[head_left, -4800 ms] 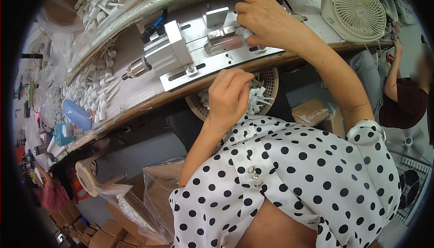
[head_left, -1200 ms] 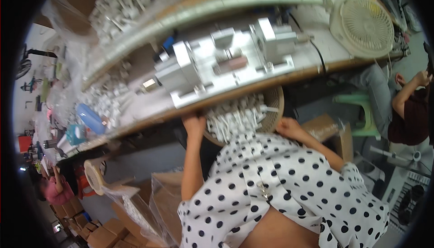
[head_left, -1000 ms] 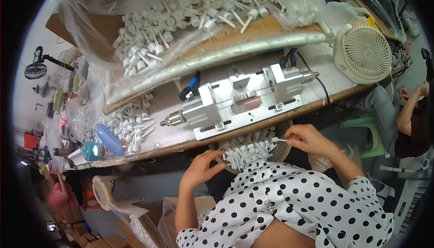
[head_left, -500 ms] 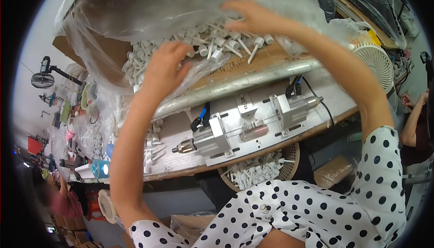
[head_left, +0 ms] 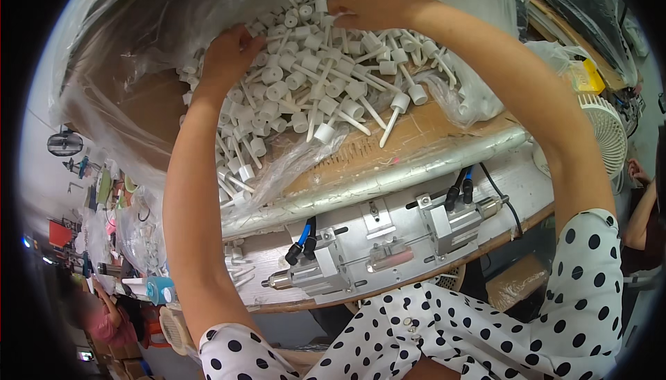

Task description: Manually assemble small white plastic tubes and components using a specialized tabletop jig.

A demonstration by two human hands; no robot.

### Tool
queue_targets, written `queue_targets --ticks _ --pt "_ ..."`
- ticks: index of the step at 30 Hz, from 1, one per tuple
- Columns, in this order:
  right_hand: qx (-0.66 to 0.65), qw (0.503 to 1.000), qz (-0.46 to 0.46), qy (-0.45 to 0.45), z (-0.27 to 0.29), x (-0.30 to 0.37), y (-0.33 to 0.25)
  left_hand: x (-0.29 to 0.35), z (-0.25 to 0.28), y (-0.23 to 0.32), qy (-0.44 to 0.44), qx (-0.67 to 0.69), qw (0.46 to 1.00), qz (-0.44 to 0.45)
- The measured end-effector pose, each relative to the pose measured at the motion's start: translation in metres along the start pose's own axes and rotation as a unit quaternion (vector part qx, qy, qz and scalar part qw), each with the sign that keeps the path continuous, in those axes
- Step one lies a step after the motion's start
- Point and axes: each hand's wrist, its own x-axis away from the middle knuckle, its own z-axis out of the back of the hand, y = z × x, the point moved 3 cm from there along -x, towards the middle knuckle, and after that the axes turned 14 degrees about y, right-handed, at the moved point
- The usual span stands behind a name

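Observation:
A heap of white plastic caps with long thin stems (head_left: 277,90) lies in a cardboard box (head_left: 430,122) lined with clear plastic film (head_left: 125,78). My left hand (head_left: 227,59) is at the heap's left side, fingers bent and thumb apart, with nothing visible in it; its fingertips are partly hidden. Farther back and to the right, my right hand (head_left: 374,5) reaches over the caps. Its thumb and fingers are parted, and one white cap (head_left: 321,5) sits right at the fingertips, not visibly gripped.
Between me and the box, a metal fixture with two clamping cylinders (head_left: 388,241) stands on the bench, hoses attached. A film-wrapped roll (head_left: 388,179) runs along the box's front edge. A white fan (head_left: 605,130) is at the right. Other people are at both sides.
Both hands have moved farther back over the heap. The plastic film that hung over the caps is now pulled back, baring more of them. My view has shifted toward the box.

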Motion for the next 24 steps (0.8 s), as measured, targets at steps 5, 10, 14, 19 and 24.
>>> queue_targets --ticks 5,10,14,19,24 --pt "0.002 0.984 -0.172 -0.049 -0.046 -0.015 0.01 0.001 -0.038 0.005 -0.003 0.155 0.982 0.109" --pt "-0.075 0.973 -0.186 -0.116 -0.041 -0.006 -0.003 0.018 -0.039 0.028 -0.076 0.196 0.969 0.129" --pt "-0.043 0.98 -0.148 -0.127 -0.027 0.021 -0.01 0.033 -0.032 0.048 -0.1 0.185 0.976 0.064" --pt "-0.019 0.986 -0.082 -0.144 -0.034 0.027 -0.016 0.043 -0.025 0.062 -0.122 0.115 0.986 0.011" --pt "0.032 0.979 0.188 0.077 0.017 0.067 -0.034 0.063 0.021 0.077 0.071 0.115 0.989 -0.053"
